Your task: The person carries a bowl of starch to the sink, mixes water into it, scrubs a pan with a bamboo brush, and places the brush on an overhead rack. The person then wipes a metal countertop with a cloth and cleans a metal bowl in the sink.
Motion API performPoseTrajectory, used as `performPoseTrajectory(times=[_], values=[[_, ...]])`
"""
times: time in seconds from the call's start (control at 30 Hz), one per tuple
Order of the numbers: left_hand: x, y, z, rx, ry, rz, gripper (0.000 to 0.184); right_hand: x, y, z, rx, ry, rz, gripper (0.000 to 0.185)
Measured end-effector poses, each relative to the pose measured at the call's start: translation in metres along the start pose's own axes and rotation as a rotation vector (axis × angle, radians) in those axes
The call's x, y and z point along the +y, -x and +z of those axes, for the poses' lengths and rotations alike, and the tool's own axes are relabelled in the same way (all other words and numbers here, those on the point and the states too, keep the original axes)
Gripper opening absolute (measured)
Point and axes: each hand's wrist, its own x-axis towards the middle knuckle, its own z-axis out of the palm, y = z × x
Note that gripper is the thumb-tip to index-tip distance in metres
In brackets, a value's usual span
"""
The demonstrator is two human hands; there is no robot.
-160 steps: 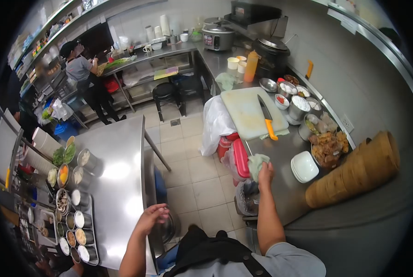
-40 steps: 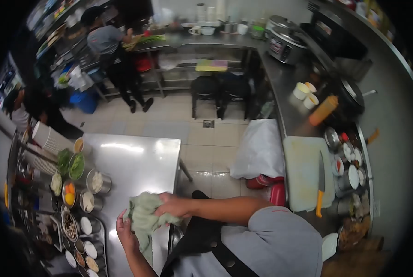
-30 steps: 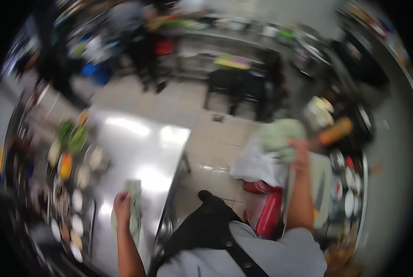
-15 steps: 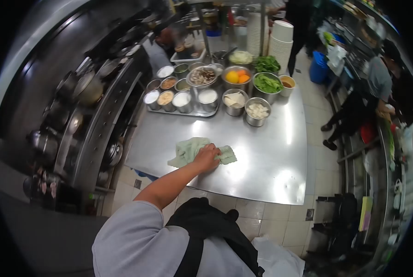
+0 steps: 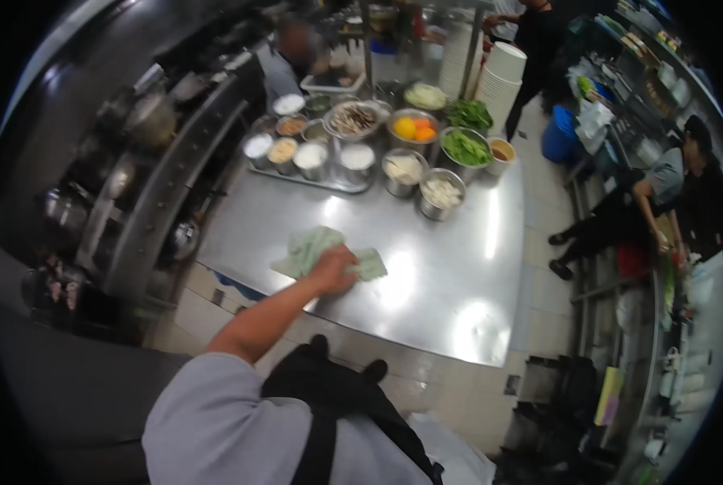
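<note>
My left hand [image 5: 335, 269] presses down on a pale green cloth [image 5: 306, 249] near the front edge of the steel table [image 5: 426, 275]. Its fingers are bunched into the cloth, which spreads out crumpled on both sides of the hand. My right hand is out of sight. Beyond the cloth stands a metal tray [image 5: 313, 181] with several steel containers of white and tan ingredients. To its right are a pot of pale chunks [image 5: 442, 194], a pot of pale slices [image 5: 403, 170] and a bowl of orange and yellow fruit [image 5: 413, 129].
Leafy greens [image 5: 466, 148] fill another pot, beside a small cup of brown sauce [image 5: 502, 153]. White tubs [image 5: 500, 77] are stacked behind. A cooking range [image 5: 147, 210] runs along the left. Two people [image 5: 660, 190] stand at the right counter; another person [image 5: 285, 65] is behind the table.
The view has turned slightly, shifting the table leftward in the picture. My left hand stays on the cloth, at about the same part of the table.
</note>
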Motion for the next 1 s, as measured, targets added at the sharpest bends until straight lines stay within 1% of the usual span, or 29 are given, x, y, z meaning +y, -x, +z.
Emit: performPoseTrajectory(times=[0.03, 0.07, 0.13, 0.17, 0.2, 0.23, 0.27, 0.33, 0.37, 0.4, 0.43, 0.47, 0.5, 0.53, 0.57, 0.6, 0.63, 0.67, 0.73, 0.77, 0.8, 0.87, 0.9, 0.93, 0.97, 1.0], values=[[0.004, 0.006, 0.004, 0.049, 0.042, 0.029, 0.027, -0.013, -0.004, 0.001, -0.004, -0.054, -0.081, 0.04], [0.0, 0.013, -0.004, 0.124, 0.056, 0.04, 0.029, -0.044, -0.007, 0.005, -0.019, -0.101, -0.207, 0.039], [-0.006, 0.037, -0.028, 0.326, -0.061, 0.142, 0.032, -0.183, 0.012, -0.008, 0.087, -0.013, -0.625, 0.035], [-0.011, 0.05, -0.047, 0.378, -0.102, 0.111, 0.034, -0.229, 0.029, -0.001, 0.076, -0.042, -0.691, 0.035], [-0.019, 0.066, -0.066, 0.484, -0.109, 0.085, 0.036, -0.27, 0.046, 0.005, 0.159, -0.138, -0.735, 0.034], [-0.039, 0.088, -0.083, 0.593, -0.121, 0.019, 0.038, -0.301, 0.064, 0.011, 0.244, -0.236, -0.769, 0.034], [-0.061, 0.108, -0.098, 0.705, -0.131, -0.044, 0.04, -0.33, 0.075, 0.016, 0.245, -0.265, -0.823, 0.034], [-0.112, 0.159, -0.128, 0.956, -0.217, -0.265, 0.043, -0.386, 0.106, 0.023, -0.053, -0.496, -1.043, 0.037], [-0.146, 0.189, -0.138, 1.057, -0.257, -0.385, 0.043, -0.42, 0.144, 0.005, -0.041, -0.62, -1.119, 0.025], [-0.185, 0.222, -0.149, 1.125, -0.253, -0.47, 0.038, -0.447, 0.17, 0.001, -0.054, -0.621, -1.154, 0.025], [-0.222, 0.259, -0.152, 1.142, -0.047, -0.625, 0.03, -0.473, 0.194, -0.001, -0.209, -0.693, -1.168, 0.024], [-0.277, 0.303, -0.144, 1.01, 0.236, -0.986, 0.024, -0.499, 0.223, -0.004, -0.363, -0.76, -1.177, 0.023], [-0.334, 0.363, -0.138, 0.469, -0.348, -0.858, 0.026, -0.525, 0.261, -0.016, -0.403, -0.744, -1.213, 0.019], [-0.346, 0.393, -0.155, 0.495, 0.228, -1.262, 0.026, -0.544, 0.294, -0.02, -0.412, -0.752, -1.256, 0.019], [-0.359, 0.426, -0.17, 0.499, 0.864, -1.583, 0.027, -0.564, 0.331, -0.024, -0.444, -0.685, -1.338, 0.018], [-0.378, 0.463, -0.173, 0.533, 0.767, -1.547, 0.027, -0.587, 0.373, -0.025, -0.48, -0.627, -1.42, 0.017], [-0.403, 0.498, -0.172, 0.558, 0.671, -1.52, 0.028, -0.606, 0.416, -0.025, -0.523, -0.62, -1.426, 0.015], [-0.432, 0.527, -0.175, 0.6, 0.689, -1.549, 0.028, -0.626, 0.459, -0.021, -0.54, -0.611, -1.477, 0.015], [-0.465, 0.581, -0.171, 0.782, 0.608, -1.634, 0.022, -0.654, 0.535, -0.015, -0.663, -0.622, -1.715, 0.014], [-0.465, 0.59, -0.187, 0.938, 0.713, -1.69, 0.018, -0.666, 0.583, -0.027, -0.668, -0.606, -1.848, 0.012], [-0.472, 0.599, -0.199, 0.959, 0.712, -1.712, 0.018, -0.678, 0.617, -0.028, -0.722, -0.54, -1.946, 0.012], [-0.486, 0.617, -0.225, 1.059, 0.848, -1.699, 0.018, -0.698, 0.683, -0.036, -0.584, -0.504, -2.188, 0.011], [-0.493, 0.624, -0.238, 1.072, 0.836, -1.715, 0.018, -0.703, 0.713, -0.039, -0.648, -0.522, -2.186, 0.013], [-0.499, 0.628, -0.247, 1.157, 0.665, -1.648, 0.022, -0.708, 0.739, -0.04, -0.723, -0.518, -2.144, 0.014], [-0.505, 0.634, -0.256, 1.228, 0.497, -1.574, 0.027, -0.714, 0.765, -0.037, -0.798, -0.442, -2.155, 0.015], [-0.513, 0.639, -0.264, 1.233, 0.498, -1.589, 0.027, -0.718, 0.791, -0.04, -0.866, -0.356, -2.166, 0.016]])
